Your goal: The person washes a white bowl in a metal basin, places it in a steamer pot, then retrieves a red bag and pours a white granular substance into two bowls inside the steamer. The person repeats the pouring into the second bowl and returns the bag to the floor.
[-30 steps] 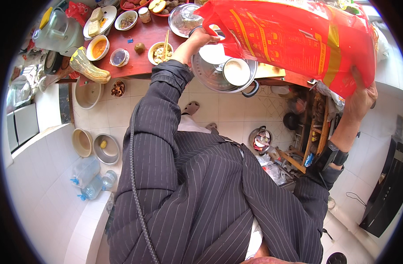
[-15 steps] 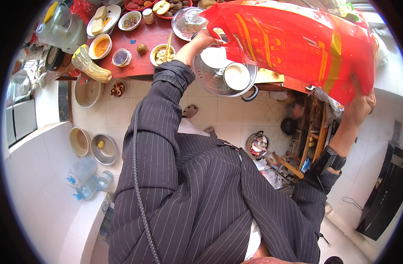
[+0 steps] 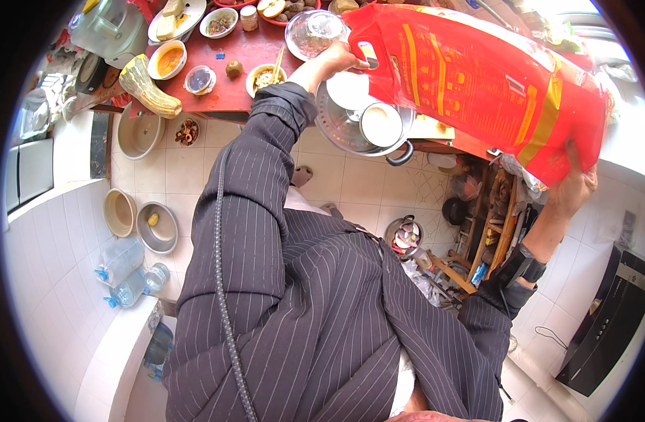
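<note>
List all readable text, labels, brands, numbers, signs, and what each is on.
Red bag: yellow print, not copied here; the finer lines are too small and blurred to read.
Black panel at right: pale marks, too small to read.
Elsewhere: no text I can make out.

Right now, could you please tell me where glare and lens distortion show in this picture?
In the head view, bright light washes out the far upper right; shiny highlights sit on the red bag and glass lid; the tiled wall's top edge bows at left; black surrounds the fisheye image.
</note>
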`<state>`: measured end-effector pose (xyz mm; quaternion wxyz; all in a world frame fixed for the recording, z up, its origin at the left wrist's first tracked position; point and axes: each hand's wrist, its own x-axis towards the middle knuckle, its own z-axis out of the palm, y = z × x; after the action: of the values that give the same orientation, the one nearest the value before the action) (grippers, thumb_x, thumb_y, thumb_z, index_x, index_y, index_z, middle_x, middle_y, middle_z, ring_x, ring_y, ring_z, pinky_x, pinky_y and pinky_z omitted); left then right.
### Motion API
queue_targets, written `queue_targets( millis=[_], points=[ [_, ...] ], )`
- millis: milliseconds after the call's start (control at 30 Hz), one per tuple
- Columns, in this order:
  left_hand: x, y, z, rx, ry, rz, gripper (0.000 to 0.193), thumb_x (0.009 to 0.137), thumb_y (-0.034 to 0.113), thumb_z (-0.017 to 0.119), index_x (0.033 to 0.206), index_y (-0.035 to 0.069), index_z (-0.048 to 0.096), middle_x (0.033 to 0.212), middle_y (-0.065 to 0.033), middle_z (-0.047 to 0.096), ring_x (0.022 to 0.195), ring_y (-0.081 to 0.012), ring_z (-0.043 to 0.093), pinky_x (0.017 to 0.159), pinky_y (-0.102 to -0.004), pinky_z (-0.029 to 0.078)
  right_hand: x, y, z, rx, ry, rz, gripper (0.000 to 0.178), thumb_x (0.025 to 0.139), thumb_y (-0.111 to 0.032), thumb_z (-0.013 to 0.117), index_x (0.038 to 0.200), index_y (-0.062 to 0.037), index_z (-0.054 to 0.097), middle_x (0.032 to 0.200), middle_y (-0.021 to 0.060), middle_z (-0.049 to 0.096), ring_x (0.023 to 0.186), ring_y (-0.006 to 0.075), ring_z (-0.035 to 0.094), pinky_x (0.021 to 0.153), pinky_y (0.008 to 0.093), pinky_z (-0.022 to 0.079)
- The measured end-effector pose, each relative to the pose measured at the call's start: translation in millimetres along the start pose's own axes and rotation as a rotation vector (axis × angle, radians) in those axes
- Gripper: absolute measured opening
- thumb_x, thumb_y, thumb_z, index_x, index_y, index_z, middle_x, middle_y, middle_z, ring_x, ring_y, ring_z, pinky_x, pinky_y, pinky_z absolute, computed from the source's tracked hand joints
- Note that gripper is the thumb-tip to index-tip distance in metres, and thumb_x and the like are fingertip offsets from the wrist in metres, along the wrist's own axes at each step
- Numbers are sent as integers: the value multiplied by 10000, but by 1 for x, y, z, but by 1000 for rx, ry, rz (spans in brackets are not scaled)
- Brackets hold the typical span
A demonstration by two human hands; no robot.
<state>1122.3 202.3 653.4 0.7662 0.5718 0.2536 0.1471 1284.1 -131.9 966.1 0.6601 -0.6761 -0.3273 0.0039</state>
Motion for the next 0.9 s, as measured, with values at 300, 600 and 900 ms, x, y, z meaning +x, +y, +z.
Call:
queue_targets(
  millis=[300, 600, 900],
  points=[
    [14, -15, -3, 225, -22, -50, 210, 774, 86, 785, 895, -65, 704, 810, -102, 723, 726, -153, 702, 693, -280, 536, -14, 21, -22, 61, -19, 8, 300, 849, 52, 676, 1140, 95, 615, 1081, 128, 666, 950, 191, 654, 838, 319, 546],
    [-7, 14, 11, 279, -84, -32, 277, 799, 41, 732, 1059, -36, 671, 934, -105, 711, 831, -174, 695, 783, -292, 555, -39, 47, -41, 103, 107, 36, 326, 849, 68, 661, 1170, 72, 603, 1125, 113, 655, 998, 200, 641, 898, 336, 526],
    [2, 25, 19, 337, -210, 5, 313, 826, 24, 688, 1125, -54, 637, 1011, -128, 704, 893, -188, 691, 846, -315, 556, -72, 82, -67, 255, 243, 119, 392, 817, 76, 685, 1196, 41, 591, 1153, 119, 651, 1024, 233, 640, 910, 375, 527]
  ],
)
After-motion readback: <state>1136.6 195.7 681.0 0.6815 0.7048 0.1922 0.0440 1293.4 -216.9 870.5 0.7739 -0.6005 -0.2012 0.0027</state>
